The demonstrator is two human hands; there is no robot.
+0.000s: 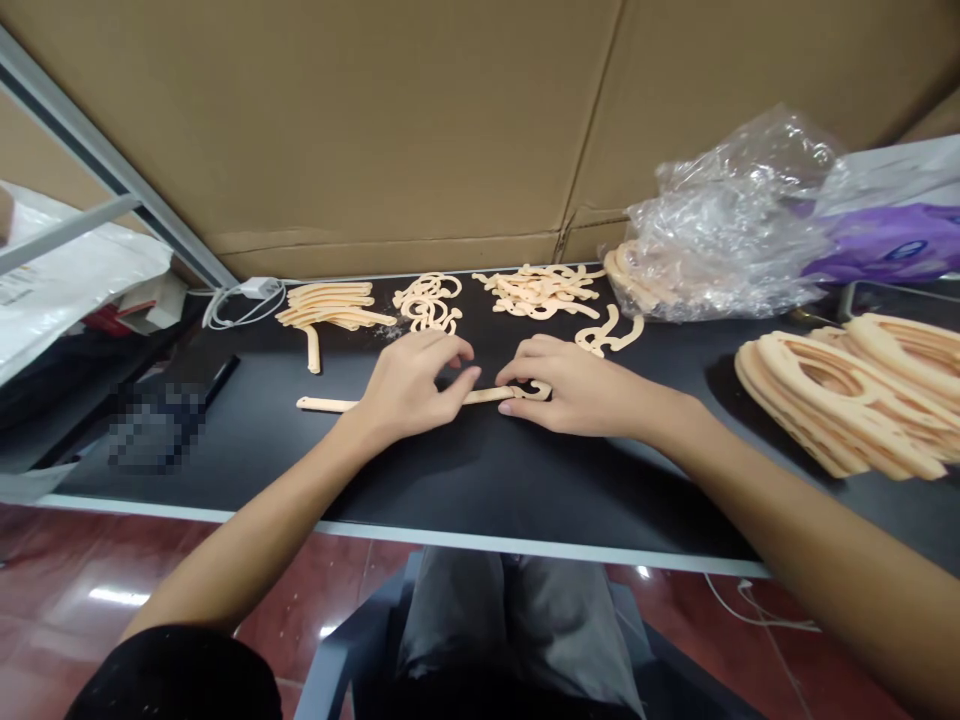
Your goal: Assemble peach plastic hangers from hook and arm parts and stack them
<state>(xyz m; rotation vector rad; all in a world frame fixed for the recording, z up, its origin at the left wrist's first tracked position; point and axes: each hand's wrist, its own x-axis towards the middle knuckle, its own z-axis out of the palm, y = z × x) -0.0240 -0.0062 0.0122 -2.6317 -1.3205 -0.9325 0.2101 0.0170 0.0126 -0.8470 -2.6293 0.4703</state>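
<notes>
A long, thin wooden strip (487, 396) lies across the black table in front of me, with a small curved wooden hook piece (538, 391) at its right end. My right hand (574, 385) pinches the hook piece where it meets the strip; its fingers partly hide that joint. Over the middle of the strip rests my left hand (420, 385), its thumb and forefinger apart and nothing visible between them. Behind the hands are a pile of curved wooden pieces (540, 292), a heap of ring-like wooden hooks (431, 300) and a stack of wooden strips (330, 303).
Stacked wooden frames with oval openings (847, 385) stand at the right. Clear plastic wrap (727, 230) covers more wooden parts beside a purple package (885, 240). A white charger with cable (259, 288) lies back left, a blurred dark object (157, 425) at left. Cardboard (390, 120) walls the back.
</notes>
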